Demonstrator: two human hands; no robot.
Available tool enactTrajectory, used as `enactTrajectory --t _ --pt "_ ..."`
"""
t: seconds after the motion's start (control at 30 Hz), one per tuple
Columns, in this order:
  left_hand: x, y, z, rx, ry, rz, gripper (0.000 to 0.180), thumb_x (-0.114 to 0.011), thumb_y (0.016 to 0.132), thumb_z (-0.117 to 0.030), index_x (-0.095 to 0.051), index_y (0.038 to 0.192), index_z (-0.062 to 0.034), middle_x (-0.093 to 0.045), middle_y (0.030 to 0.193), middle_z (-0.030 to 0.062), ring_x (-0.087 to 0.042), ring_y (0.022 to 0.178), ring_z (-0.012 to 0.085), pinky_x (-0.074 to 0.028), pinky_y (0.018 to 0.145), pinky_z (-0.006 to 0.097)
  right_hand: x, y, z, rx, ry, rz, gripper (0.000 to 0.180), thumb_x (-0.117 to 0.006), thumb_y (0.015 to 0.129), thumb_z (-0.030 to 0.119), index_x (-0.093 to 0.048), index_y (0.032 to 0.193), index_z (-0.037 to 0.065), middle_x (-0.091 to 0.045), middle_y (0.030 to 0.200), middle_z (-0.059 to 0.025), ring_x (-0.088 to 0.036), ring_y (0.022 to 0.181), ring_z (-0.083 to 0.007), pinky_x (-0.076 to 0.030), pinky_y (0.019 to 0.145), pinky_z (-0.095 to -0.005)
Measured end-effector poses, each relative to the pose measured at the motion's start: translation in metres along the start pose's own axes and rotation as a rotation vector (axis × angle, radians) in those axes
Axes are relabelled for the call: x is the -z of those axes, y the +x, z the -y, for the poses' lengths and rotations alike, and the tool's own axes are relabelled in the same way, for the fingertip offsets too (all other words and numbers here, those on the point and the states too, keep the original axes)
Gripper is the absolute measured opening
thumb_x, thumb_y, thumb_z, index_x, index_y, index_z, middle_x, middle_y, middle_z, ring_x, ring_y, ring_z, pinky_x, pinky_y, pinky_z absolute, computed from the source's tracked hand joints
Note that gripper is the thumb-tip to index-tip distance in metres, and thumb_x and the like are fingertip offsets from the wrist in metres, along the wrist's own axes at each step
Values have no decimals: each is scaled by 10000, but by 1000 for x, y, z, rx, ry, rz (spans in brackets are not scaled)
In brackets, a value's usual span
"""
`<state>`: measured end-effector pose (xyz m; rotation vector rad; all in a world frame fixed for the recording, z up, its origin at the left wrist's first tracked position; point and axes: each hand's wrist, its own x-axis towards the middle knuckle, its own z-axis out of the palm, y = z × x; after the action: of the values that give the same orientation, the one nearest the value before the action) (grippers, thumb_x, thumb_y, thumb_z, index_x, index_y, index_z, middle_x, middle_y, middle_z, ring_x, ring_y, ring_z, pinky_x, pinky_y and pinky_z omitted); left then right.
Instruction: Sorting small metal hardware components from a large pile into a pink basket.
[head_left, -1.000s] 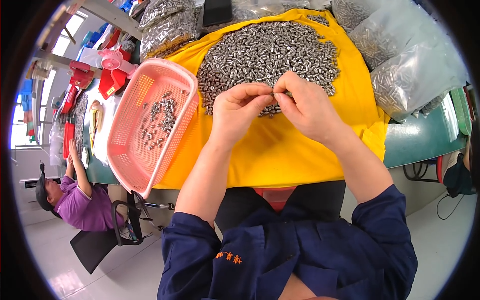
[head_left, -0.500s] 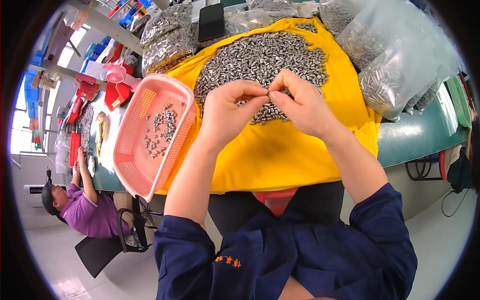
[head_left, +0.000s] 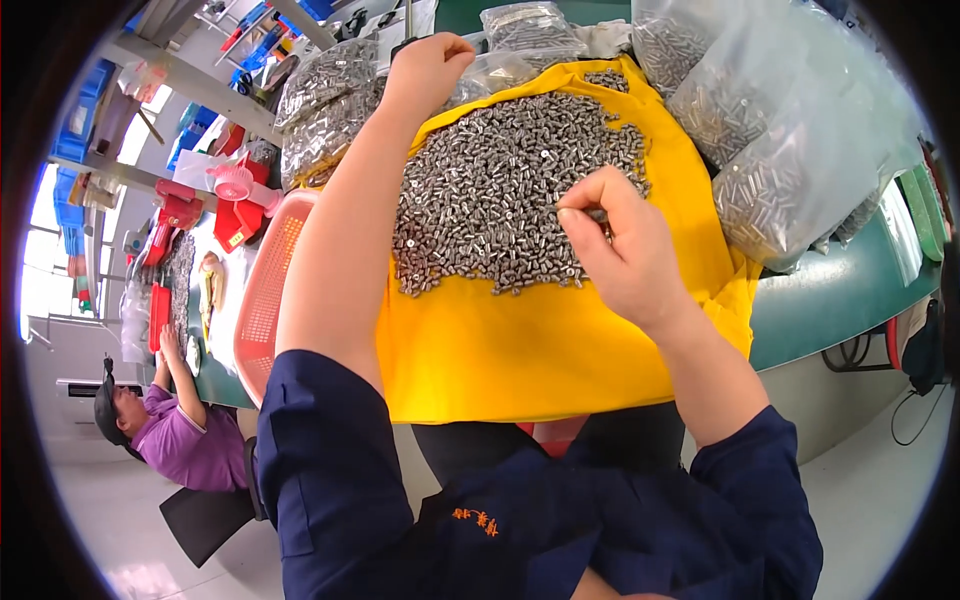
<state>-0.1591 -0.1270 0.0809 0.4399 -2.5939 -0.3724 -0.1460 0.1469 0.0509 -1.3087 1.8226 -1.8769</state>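
Note:
My left hand is stretched to the far side of the table, over the spot where a dark phone is partly covered. Its fingertips are drawn together; whatever they may hold is hidden. Above the right part of a broad heap of small silver metal cylinders, my right hand has thumb and index finger pinched. A bit of metal shows in the gap behind them, but I cannot tell if it is held or lies in the heap. The heap is spread on a yellow cloth.
A pink perforated basket stands left, mostly behind my left arm. Clear bags of metal parts lie far left, with more bags at right on the green table. A pink fan and a seated person are further left.
My hands, which met over the heap, have parted. The left has reached far forward and left, over the phone; the right has shifted slightly right and down. My left arm now covers much of the basket.

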Motion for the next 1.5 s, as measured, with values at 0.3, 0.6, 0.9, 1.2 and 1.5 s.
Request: enactTrajectory --t 0.3,0.6,0.9,1.2,1.5 --pt "-22 33 14 118 6 322 253 -516 782 -261 -634 957 -123 -628 897 107 -590 852 265 -457 769 341 -1 -2 2 98 -41 55 56 -514 755 18 -489 801 40 -501 692 -106 -510 624 -267 -409 564 -333" --pt "28 -16 -51 -52 -109 -184 241 -550 777 -189 -621 957 -46 -627 833 176 -624 777 274 -472 691 326 3 1 -11 99 -165 -50 57 -520 766 52 -504 820 42 -534 674 -109 -543 593 -246 -426 545 -300" --pt "15 -203 -58 241 -345 296 158 -596 731 -151 -642 849 -56 -627 773 122 -605 705 264 -472 660 325 -14 3 -18 49 -100 -26 72 -545 790 81 -513 835 35 -549 683 -26 -463 543 -74 -392 510 -217" --pt "1 -223 -63 162 -116 245 135 -642 701 -154 -620 754 -32 -584 750 105 -574 691 265 -455 636 348 -36 7 22 187 13 113 77 -539 797 86 -511 840 28 -536 694 -16 -441 572 -54 -378 519 -205" --pt "8 -222 -61 58 -30 335 142 -616 703 -167 -627 784 -50 -574 733 124 -561 709 300 -450 650 377 -42 4 -25 -65 31 120 84 -538 797 101 -509 825 28 -541 694 -16 -441 561 -57 -379 512 -208"
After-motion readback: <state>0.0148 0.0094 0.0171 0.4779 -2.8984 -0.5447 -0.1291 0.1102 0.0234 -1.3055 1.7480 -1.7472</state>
